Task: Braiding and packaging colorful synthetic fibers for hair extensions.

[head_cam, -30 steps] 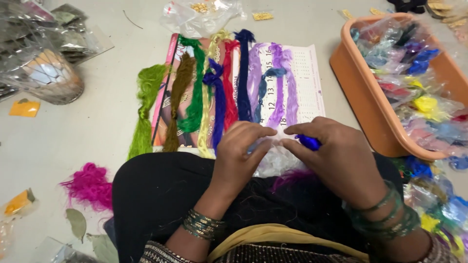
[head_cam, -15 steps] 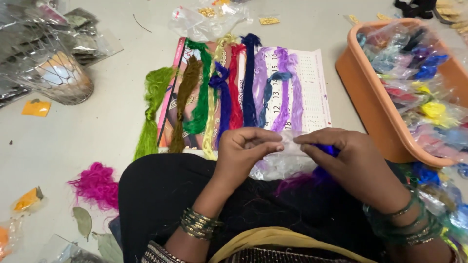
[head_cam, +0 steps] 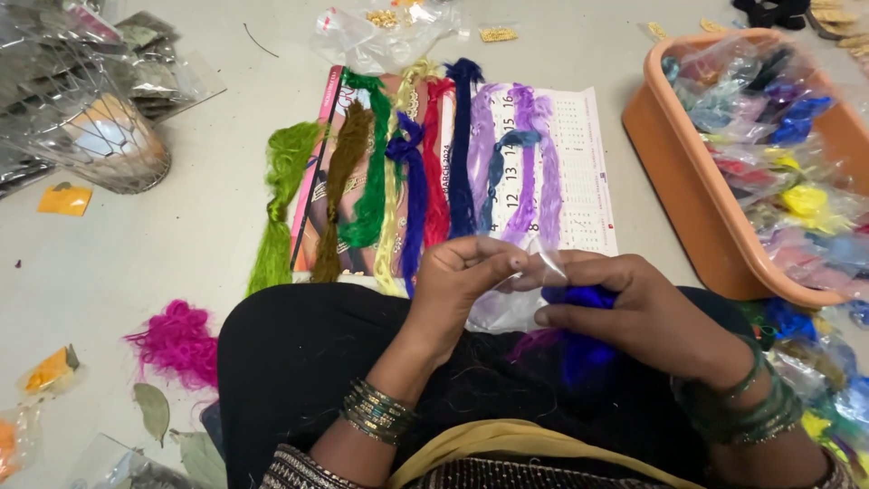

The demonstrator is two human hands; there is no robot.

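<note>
While both pinch clear packet [head_cam: 534, 272] — left hand [head_cam: 466, 281] | right hand [head_cam: 634, 308] | blue fibre [head_cam: 584, 299]

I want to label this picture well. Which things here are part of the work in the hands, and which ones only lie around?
In the work:
left hand
right hand
clear bag
blue fibre

Lying around:
fibre hanks on the calendar
orange tub of bagged fibre
pink tuft
wire basket
dry leaves
</note>
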